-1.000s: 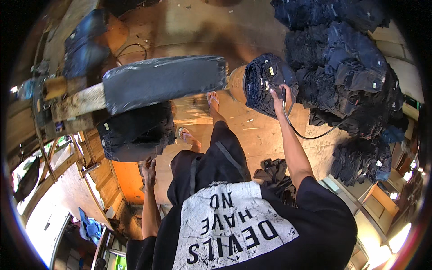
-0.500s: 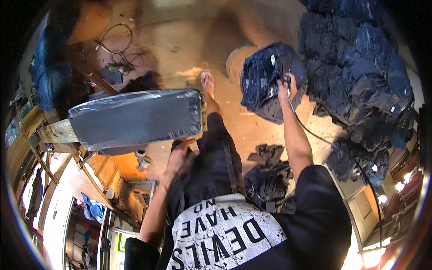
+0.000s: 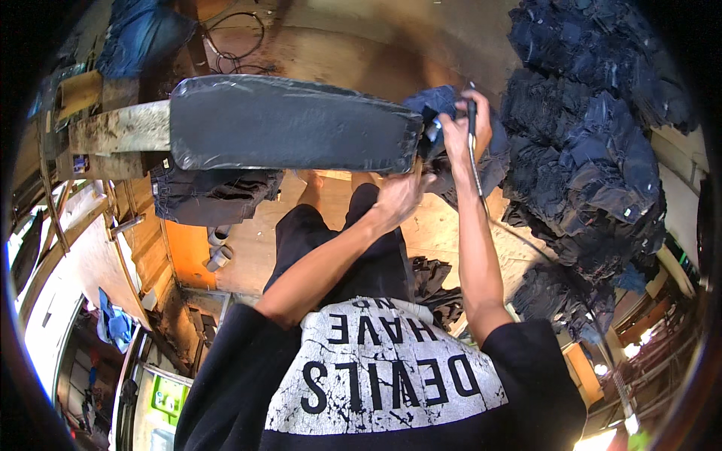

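A long dark padded board [image 3: 293,124], wrapped in clear film, reaches across in front of me from the left. My right hand [image 3: 465,135] is closed around a slim black handheld tool [image 3: 472,120], whose cord trails along my forearm; the tool's exact kind does not show. Right beside those fingers is a piece of blue denim [image 3: 430,99], just past the board's right end. My left hand [image 3: 400,199] is at the near side of that same end, blurred by motion, so its fingers cannot be made out.
Heaps of dark denim garments [image 3: 587,150] fill the right side. More dark garments [image 3: 214,195] hang under the board, and a crumpled dark pile [image 3: 436,289] lies near my right leg. The tool's cord [image 3: 538,252] runs off to the lower right. A wooden support [image 3: 120,131] carries the board.
My body and view have turned and moved so the board now lies straight ahead. Both hands have come together at its right end; the right hand keeps the tool.
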A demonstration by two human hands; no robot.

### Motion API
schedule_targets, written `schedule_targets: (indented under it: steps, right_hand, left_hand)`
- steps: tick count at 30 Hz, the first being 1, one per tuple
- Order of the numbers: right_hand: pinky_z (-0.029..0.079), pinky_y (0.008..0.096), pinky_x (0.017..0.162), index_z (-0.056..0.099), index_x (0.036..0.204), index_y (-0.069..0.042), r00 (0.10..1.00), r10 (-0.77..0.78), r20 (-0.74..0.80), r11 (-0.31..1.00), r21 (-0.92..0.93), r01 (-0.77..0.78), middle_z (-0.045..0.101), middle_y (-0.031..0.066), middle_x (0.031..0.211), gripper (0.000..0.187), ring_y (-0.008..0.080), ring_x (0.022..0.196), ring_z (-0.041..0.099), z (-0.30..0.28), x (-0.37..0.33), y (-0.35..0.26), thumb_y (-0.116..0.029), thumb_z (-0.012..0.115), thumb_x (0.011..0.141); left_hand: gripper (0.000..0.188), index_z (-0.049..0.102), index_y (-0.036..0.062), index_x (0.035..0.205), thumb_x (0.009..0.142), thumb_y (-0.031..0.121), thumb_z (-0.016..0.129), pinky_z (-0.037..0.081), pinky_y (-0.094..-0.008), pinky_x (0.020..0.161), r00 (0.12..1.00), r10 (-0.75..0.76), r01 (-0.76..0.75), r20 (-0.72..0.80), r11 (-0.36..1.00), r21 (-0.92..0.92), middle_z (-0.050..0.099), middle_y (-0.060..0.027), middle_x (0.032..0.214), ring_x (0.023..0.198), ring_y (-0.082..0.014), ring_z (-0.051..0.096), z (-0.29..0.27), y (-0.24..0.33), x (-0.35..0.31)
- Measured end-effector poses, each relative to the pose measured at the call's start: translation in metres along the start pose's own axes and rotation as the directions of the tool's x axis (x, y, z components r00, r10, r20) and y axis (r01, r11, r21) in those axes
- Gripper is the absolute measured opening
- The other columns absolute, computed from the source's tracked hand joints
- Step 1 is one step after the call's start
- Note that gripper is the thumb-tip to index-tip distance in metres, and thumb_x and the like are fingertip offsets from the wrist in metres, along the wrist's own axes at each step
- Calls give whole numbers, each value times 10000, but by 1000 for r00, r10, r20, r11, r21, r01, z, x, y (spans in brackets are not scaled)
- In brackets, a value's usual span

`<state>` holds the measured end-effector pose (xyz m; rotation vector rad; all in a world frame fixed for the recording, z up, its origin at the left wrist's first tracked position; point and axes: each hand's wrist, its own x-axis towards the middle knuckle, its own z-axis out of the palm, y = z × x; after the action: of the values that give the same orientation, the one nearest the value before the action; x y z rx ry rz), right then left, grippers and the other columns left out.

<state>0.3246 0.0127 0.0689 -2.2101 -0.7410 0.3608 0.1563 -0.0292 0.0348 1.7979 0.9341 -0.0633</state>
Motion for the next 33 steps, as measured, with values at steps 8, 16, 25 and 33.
schedule_targets:
  steps: [8, 16, 25, 33]
  right_hand:
    - [571, 290, 644, 687, 1212, -148, 922, -363, 133, 929, 131, 346, 731, 22, 955, 454, 88, 704, 653, 95, -39, -143, -31, 762, 780]
    - [583, 398, 979, 665, 1255, -76, 737, -665, 122, 713, 399, 577, 738, 128, 1163, 515, 284, 1120, 730, 143, -102, -201, -205, 926, 829]
    - [546, 435, 1013, 674, 1276, -80, 821, -542, 179, 838, 184, 513, 725, 157, 1287, 523, 350, 1183, 703, 122, -108, -141, -276, 918, 858]
    - [536, 465, 999, 639, 1312, -88, 790, -566, 235, 823, 216, 526, 697, 175, 1225, 675, 392, 1146, 674, 97, -97, -136, -289, 970, 761]
  left_hand:
    - [278, 651, 50, 988, 1087, 310, 656, 506, -543, 624, 902, 159, -113, -401, 984, 135, 668, -287, 769, 718, -413, 731, -179, -58, -116]
    - [653, 677, -13, 1375, 1035, 544, 671, 524, -501, 994, 635, 144, 276, -759, 875, 398, 731, -274, 1196, 1126, -384, 702, -343, -162, -155]
    - [1085, 605, -48, 1274, 564, 677, 990, 521, -595, 994, 699, -275, 497, -660, 850, 172, 702, -322, 1269, 1232, -445, 675, -377, -149, -110]
    - [1052, 487, 1, 1485, 706, 502, 985, 459, -511, 1126, 570, 322, 274, -756, 793, 545, 558, -261, 1443, 1367, -434, 531, -341, -139, -109]
